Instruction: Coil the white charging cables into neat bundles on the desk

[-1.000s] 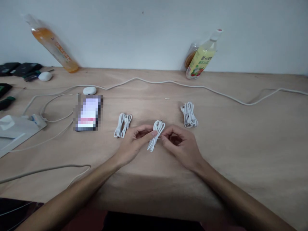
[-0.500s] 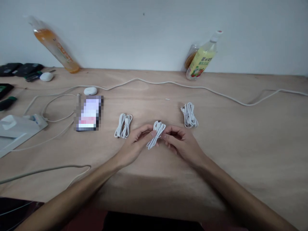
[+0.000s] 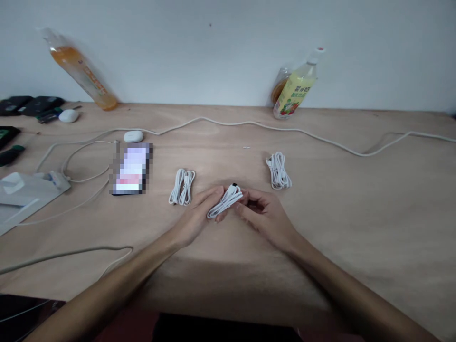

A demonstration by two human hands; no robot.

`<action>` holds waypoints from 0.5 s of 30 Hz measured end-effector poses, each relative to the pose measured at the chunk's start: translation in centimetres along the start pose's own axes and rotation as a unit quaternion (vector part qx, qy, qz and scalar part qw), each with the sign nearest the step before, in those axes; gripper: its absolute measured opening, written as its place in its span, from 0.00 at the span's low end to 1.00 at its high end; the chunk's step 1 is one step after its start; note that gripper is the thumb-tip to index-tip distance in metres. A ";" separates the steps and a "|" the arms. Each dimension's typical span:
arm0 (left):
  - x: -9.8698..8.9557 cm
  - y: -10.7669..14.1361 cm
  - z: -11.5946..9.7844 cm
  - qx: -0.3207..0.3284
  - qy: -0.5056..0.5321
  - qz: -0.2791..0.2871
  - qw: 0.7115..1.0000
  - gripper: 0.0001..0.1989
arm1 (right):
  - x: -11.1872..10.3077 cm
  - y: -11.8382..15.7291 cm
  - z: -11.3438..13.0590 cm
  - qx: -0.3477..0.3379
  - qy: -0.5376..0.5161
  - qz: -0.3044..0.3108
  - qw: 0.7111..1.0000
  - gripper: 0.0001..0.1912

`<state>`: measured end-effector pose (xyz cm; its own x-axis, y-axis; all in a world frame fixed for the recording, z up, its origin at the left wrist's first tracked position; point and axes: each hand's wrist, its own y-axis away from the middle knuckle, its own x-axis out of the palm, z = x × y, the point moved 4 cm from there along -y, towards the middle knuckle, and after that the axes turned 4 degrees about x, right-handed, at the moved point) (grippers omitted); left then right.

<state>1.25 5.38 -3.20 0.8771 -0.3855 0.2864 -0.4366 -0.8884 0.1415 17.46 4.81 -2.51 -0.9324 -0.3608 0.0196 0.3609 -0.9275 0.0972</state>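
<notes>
A coiled white charging cable [image 3: 225, 203] lies tilted between my two hands, its dark-tipped plug at the upper right end. My left hand [image 3: 198, 213] is closed around its left side, with some fingertips under the coil. The fingers of my right hand [image 3: 265, 213] are bent and grip the cable near its plug end. Just left of my left hand a second bundled white cable [image 3: 182, 187] rests on the table. A third bundled cable [image 3: 279, 171] lies beyond my right hand.
A phone [image 3: 132, 168] and a white earbud case [image 3: 133, 136] lie to the left. Two bottles, one orange [image 3: 83, 76] and one yellow [image 3: 296, 88], lean at the wall. A long white cord [image 3: 249, 123] crosses the wooden table [image 3: 356, 213]. A white box-like object [image 3: 28, 190] stands far left.
The held cable has turned to a flatter slant and shifted slightly left in my hands. My left thumb has come off its top. The other bundles stay put.
</notes>
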 end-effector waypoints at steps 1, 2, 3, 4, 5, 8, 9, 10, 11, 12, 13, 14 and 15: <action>0.0 0.0 0.0 -0.002 -0.007 0.006 1.000 0.23 | 0.0 0.0 -0.1 -0.005 0.002 -0.010 1.000 0.09; 0.0 0.1 0.0 -0.003 -0.010 0.010 1.000 0.24 | -0.1 0.0 -0.1 -0.009 0.009 -0.022 1.000 0.09; 0.1 0.1 -0.1 -0.004 -0.009 0.012 1.000 0.24 | -0.1 0.1 -0.1 -0.013 0.020 -0.036 0.999 0.10; 0.1 0.2 -0.1 -0.006 -0.005 0.013 1.000 0.25 | -0.1 0.1 -0.1 -0.017 0.034 -0.048 0.998 0.11; 0.2 0.2 -0.2 -0.010 0.001 0.015 1.000 0.26 | -0.2 0.2 -0.1 -0.020 0.048 -0.058 0.997 0.11; 0.3 0.5 -0.2 -0.035 0.014 0.033 0.999 0.33 | -0.1 0.5 0.1 -0.027 0.082 -0.074 0.994 0.08; 0.4 0.5 -0.1 -0.043 0.013 0.043 0.998 0.35 | 0.0 0.5 0.2 -0.032 0.090 -0.077 0.992 0.08; 0.4 0.6 -0.1 -0.048 0.012 0.052 0.997 0.37 | 0.0 0.6 0.3 -0.037 0.098 -0.080 0.991 0.07; 0.4 0.6 -0.2 -0.050 0.011 0.058 0.997 0.39 | 0.1 0.7 0.4 -0.044 0.106 -0.083 0.990 0.08; 0.4 0.6 -0.3 -0.050 0.010 0.060 0.997 0.41 | 0.2 0.7 0.5 -0.053 0.114 -0.086 0.988 0.08; 0.4 0.6 -0.4 -0.049 0.009 0.059 0.997 0.43 | 0.2 0.8 0.6 -0.063 0.122 -0.090 0.986 0.08; 0.3 0.6 -0.5 -0.050 0.009 0.058 0.997 0.45 | 0.2 0.8 0.7 -0.075 0.130 -0.092 0.984 0.07; 0.3 0.7 -0.6 -0.052 0.006 0.055 0.997 0.47 | 0.3 0.8 0.9 -0.088 0.137 -0.094 0.982 0.07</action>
<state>1.11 4.82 -2.47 0.8209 -0.4751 0.3167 -0.5484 -0.8105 0.2057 17.47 4.01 -1.55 -0.9519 -0.1714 -0.2540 0.2022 -0.9742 -0.1005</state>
